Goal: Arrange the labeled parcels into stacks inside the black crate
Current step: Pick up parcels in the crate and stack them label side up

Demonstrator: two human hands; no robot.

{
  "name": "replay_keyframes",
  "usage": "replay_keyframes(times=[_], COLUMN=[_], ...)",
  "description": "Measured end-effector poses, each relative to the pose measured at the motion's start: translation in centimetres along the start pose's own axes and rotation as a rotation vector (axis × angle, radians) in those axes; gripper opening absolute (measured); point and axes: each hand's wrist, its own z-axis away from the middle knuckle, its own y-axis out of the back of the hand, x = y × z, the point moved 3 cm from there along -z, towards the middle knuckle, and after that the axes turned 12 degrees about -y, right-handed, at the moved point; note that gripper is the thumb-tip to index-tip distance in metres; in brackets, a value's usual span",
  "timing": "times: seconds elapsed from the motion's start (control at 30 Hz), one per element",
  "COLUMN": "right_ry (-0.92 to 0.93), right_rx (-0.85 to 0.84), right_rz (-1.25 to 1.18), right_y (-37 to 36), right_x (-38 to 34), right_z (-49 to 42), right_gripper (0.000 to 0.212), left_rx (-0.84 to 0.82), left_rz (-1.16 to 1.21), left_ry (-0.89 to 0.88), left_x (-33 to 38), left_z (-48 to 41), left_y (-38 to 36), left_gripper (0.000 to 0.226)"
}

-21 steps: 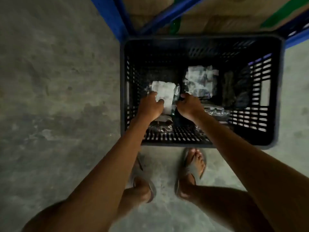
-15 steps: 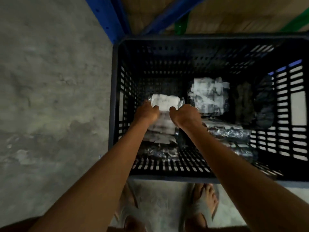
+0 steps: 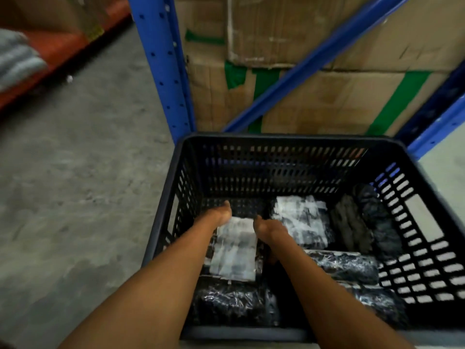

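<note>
The black slotted crate (image 3: 161,222) stands on the concrete floor in front of me. Both my arms reach down into it. My left hand (image 3: 219,214) and my right hand (image 3: 267,229) grip the far corners of a parcel with a white label (image 3: 235,253) at the crate's left side. A second white-labeled parcel (image 3: 300,220) lies to its right. Dark plastic-wrapped parcels lie nearer me, one at the front left (image 3: 230,302) and others at the right (image 3: 344,264). Dark loose bundles (image 3: 352,227) lean by the right wall.
A blue rack upright (image 3: 163,64) and diagonal brace (image 3: 309,61) rise just behind the crate, with taped cardboard boxes (image 3: 314,96) on the rack. Bare concrete floor (image 3: 75,185) spreads to the left. An orange shelf beam (image 3: 50,46) runs at far left.
The view has tilted up from my feet to the rack. My hands have pushed the labeled parcel farther in and laid it flatter in the crate's left side.
</note>
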Motion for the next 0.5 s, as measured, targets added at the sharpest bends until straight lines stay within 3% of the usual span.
replay_keyframes(times=[0.1, 0.23, 0.37, 0.5], right_ry=[0.020, -0.015, -0.028, -0.061], right_rx=[-0.123, -0.162, -0.149, -0.104], right_rz=[-0.145, -0.414, -0.753, -1.049], right_y=[0.2, 0.8, 1.9, 3.7], right_x=[0.1, 0.0, -0.6, 0.0], right_z=[0.6, 0.9, 1.4, 2.2], right_gripper=[0.061, 0.069, 0.076, 0.073], left_rx=[-0.015, 0.048, 0.283, 0.555], left_rz=[0.052, 0.320, 0.612, 0.802], left_ry=[-0.020, 0.001, 0.017, -0.050], left_x=[-0.1, 0.7, 1.1, 0.7], left_z=[1.3, 3.2, 4.1, 5.0], left_y=[0.1, 1.0, 2.0, 2.7], left_gripper=[0.071, 0.072, 0.079, 0.067])
